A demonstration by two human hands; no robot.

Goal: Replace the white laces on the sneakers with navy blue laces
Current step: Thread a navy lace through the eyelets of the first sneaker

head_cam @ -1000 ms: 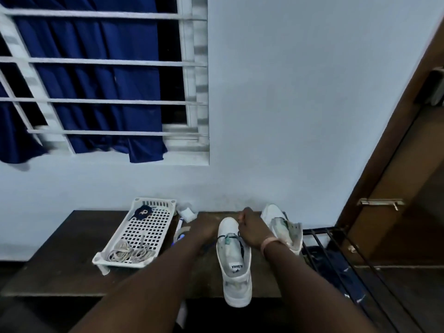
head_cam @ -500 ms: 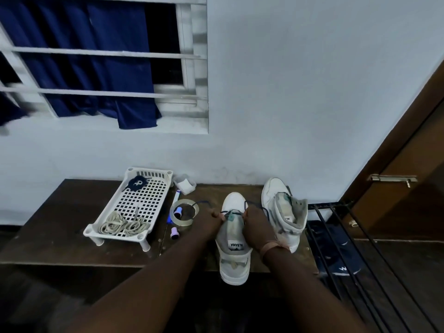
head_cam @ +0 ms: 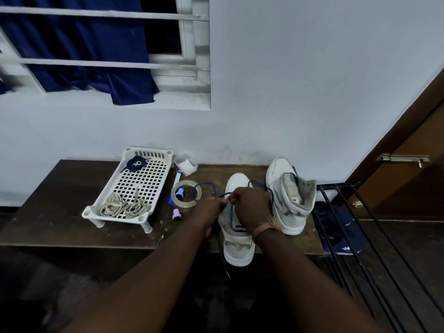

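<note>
Stretching along the pale wall, the dark wooden table (head_cam: 48, 212) carried everything in the scene. To its right stood a black metal rack (head_cam: 348, 236), with dark footwear lying under its bars.

On the left part of the table sat a white perforated tray (head_cam: 144, 181), raised on short legs. A tangled pile of white laces (head_cam: 123, 207) lay at its near end and a small navy bundle (head_cam: 135, 162) at its far end.

Two white sneakers stood on the right part of the table. The far sneaker (head_cam: 290, 195) stood close to the wall, toe toward it, its collar gaping toward the camera. The near sneaker (head_cam: 236, 246) lay just left of it, heel overhanging the table's front edge.

Both hands met over the near sneaker's tongue. The left hand (head_cam: 209, 207) pinched the navy lace (head_cam: 258, 183) with fingers curled, and the right hand (head_cam: 252, 203) gripped it too, a thread band round its wrist. The lace looped over the toe, and one end hung down past the table edge.

Between tray and sneakers lay a roll of clear tape (head_cam: 186, 197) with a small cap inside, a pen (head_cam: 177, 176), a purple cap (head_cam: 177, 214) and a small clear box (head_cam: 186, 164).
</note>
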